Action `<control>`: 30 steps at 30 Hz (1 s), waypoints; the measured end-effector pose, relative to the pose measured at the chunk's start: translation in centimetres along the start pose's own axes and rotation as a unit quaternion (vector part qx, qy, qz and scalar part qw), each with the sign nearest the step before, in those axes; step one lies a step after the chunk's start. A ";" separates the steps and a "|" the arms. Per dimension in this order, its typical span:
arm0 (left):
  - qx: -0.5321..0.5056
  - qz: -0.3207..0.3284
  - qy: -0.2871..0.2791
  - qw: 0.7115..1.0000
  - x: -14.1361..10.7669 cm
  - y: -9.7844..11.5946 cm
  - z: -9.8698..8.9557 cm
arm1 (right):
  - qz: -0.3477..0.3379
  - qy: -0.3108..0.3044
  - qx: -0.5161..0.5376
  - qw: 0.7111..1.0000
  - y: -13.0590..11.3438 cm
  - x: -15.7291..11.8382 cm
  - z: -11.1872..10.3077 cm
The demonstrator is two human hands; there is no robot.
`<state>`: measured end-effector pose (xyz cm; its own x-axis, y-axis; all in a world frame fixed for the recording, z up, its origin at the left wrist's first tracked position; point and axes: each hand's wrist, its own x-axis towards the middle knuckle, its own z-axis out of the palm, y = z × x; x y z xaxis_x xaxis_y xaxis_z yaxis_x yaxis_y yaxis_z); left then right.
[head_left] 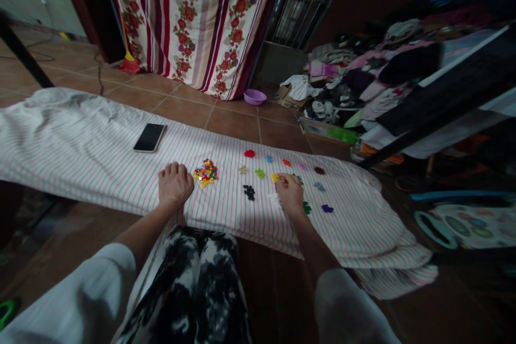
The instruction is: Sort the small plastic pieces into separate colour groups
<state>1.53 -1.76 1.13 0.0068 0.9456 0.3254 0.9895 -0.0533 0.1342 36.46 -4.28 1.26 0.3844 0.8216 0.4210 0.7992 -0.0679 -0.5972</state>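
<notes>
And there it was: the left hand (175,185) lay open, fingers loosely curved, just beside the mixed pile of small plastic bricks (205,173), while the right hand (289,194) pinched a yellow brick (275,177) at its fingertips, right of the pile. Further single-colour clusters (260,173) sat spaced apart on the striped sheet (100,140), seemingly keeping the colours separate.

Floral curtain (181,27), terracotta-tiled floor (181,110)
</notes>
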 end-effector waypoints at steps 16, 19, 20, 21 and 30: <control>0.002 -0.002 0.003 1.000 0.0 0.0 -0.1 | 0.014 -0.084 -0.065 0.994 2.9 -0.1 -2.3; 0.006 0.002 0.008 1.000 0.0 0.1 -0.3 | -0.019 -0.122 -0.063 0.990 2.5 -0.1 -1.5; 0.007 0.003 0.008 1.000 -0.1 0.1 -0.3 | -0.026 -0.128 -0.067 0.989 2.3 -0.1 -1.2; 0.009 0.004 0.008 1.000 -0.1 0.1 -0.4 | -0.029 -0.132 -0.073 0.988 2.2 0.0 -1.0; 0.020 0.004 0.003 1.000 -0.1 0.1 -0.4 | 0.009 -0.105 -0.031 0.994 3.3 -0.4 -0.8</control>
<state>1.56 -1.95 1.51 0.0147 0.9431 0.3322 0.9944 -0.0484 0.0935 39.30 -5.28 -0.28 0.2995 0.9194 0.2549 0.8221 -0.1131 -0.5580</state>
